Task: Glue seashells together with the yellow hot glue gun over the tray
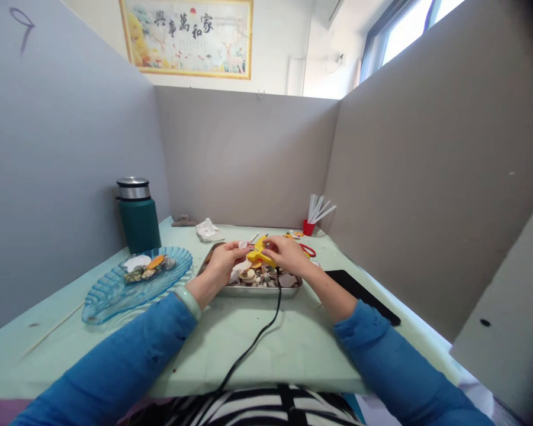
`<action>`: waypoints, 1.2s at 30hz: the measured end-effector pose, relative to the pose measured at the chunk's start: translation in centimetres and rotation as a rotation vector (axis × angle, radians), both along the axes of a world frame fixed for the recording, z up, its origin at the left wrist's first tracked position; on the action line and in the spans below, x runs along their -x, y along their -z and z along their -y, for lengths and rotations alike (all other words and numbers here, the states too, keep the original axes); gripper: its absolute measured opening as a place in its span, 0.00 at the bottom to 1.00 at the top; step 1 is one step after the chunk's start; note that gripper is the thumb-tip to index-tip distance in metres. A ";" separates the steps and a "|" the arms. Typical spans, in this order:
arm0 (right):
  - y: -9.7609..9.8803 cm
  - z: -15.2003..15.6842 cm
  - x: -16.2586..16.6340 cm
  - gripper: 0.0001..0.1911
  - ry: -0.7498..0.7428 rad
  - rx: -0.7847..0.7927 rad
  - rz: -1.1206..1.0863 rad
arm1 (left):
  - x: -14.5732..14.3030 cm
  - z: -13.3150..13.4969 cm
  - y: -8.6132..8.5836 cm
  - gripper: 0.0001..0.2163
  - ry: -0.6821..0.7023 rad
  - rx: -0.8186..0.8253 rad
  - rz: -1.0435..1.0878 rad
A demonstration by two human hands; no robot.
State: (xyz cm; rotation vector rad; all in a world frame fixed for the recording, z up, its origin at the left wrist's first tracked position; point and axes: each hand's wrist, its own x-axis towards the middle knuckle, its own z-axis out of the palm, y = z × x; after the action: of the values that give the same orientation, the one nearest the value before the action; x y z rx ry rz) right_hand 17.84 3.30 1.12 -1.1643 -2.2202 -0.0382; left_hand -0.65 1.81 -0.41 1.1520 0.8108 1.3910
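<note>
**A:** Where's the yellow glue gun (258, 253)?

**B:** In the right hand (288, 254), which is closed around its body. It is held just above the far half of the steel tray (257, 291), with the nozzle pointing left. Its black cord (266, 328) runs over the tray's near rim and off the near edge of the worktop (293, 343).

**A:** And the left hand (224, 260)?

**B:** Its fingers are pinched narrow on a small pale shell (243, 244), right at the nozzle tip. I can't tell whether any glue is on it.

**A:** How far along does it look?

**B:** Early, I'd judge. The tray holds a thick heap of loose shells (260, 277), while only a small cluster of shells (148, 267) sits on the blue glass dish (111, 302) toward the left edge. Most of the dish is bare.

**A:** What else is around?

**B:** A green flask (137, 216) stands behind the dish, against the left partition. A crumpled white wrapper (208, 229) lies at the far edge. In the far right corner is a red cup (308, 228) of glue sticks (320, 208). Red scissors (308, 249) lie just beyond the right hand, and a black pad (359, 290) lies along the right edge. A thin wooden skewer (53, 328) lies near the left front corner.
</note>
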 end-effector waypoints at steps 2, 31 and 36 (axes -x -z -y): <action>0.2 0.4 0.3 0.11 -0.099 0.053 -0.132 | -0.1 0.2 -0.1 0.13 0.073 0.016 0.019; 1.7 0.9 2.1 0.09 -0.165 0.200 -0.617 | -0.5 0.7 -0.1 0.15 0.073 0.041 0.065; 1.9 0.8 2.2 0.08 -0.161 0.185 -0.581 | -0.9 1.1 -0.4 0.16 -0.021 0.052 -0.063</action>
State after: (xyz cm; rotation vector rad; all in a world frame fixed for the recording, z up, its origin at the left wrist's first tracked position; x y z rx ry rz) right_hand 15.61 2.53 -0.83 -0.9327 -1.8079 0.5168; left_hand 0.28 0.68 0.02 1.1546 0.9015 1.3488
